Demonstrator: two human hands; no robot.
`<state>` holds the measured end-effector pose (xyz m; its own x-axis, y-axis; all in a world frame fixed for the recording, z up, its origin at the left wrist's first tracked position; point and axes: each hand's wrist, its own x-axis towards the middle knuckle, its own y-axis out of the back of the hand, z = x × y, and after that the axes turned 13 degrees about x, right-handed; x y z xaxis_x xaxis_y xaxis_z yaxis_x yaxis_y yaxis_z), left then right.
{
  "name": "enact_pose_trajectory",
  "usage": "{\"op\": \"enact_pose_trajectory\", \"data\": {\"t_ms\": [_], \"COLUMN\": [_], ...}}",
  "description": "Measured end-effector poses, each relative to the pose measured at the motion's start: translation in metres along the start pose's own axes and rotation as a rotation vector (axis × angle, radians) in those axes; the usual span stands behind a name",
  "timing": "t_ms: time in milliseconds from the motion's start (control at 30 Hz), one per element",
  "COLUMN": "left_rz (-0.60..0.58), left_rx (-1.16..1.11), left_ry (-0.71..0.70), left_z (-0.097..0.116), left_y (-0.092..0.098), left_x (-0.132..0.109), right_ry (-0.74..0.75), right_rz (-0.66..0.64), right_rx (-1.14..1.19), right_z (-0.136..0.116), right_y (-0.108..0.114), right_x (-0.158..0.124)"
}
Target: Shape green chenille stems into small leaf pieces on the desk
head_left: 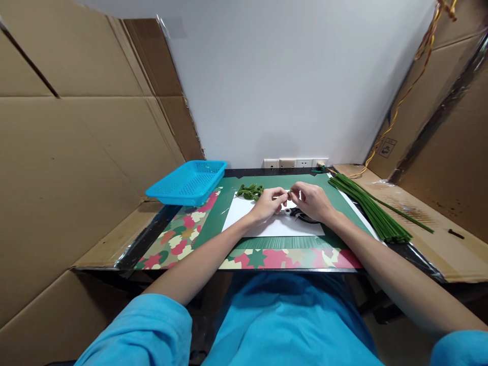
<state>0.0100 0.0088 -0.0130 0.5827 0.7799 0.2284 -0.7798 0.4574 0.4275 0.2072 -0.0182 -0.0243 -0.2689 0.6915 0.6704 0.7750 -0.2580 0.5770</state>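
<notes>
My left hand and my right hand meet over a white sheet, fingertips nearly touching. The fingers of both are pinched together. A tiny bit of green shows at the right fingertips; the rest of what they hold is hidden or too small to name. Black-handled scissors lie on the sheet below my right hand, partly covered by it. Just beyond my left hand sits a small heap of twisted green stems. A bundle of long green fuzzy stems lies to the right.
A blue plastic basket stands at the table's back left. Under the sheet is a green mat with a patterned border. Cardboard walls rise on both sides. Wall sockets and a yellow twisted cord are at the back.
</notes>
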Motion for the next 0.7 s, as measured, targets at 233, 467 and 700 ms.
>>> {"op": "enact_pose_trajectory", "data": {"t_ms": [233,467,700], "left_rz": [0.02,0.054,0.09], "left_rx": [0.125,0.217,0.275], "left_ry": [-0.042,-0.069,-0.092], "left_z": [-0.0017,0.0026,0.0063], "left_y": [-0.0009,-0.0028,-0.0018], "left_x": [-0.0019,-0.0058,-0.0089], "right_ry": [-0.028,-0.039,0.0], "right_rz": [-0.009,-0.015,-0.004], "right_rx": [0.081,0.131,0.115], "right_z": [-0.0055,-0.0062,-0.0048], "right_y": [-0.0016,-0.0037,-0.0099], "right_x": [-0.0002,0.001,-0.001]}}
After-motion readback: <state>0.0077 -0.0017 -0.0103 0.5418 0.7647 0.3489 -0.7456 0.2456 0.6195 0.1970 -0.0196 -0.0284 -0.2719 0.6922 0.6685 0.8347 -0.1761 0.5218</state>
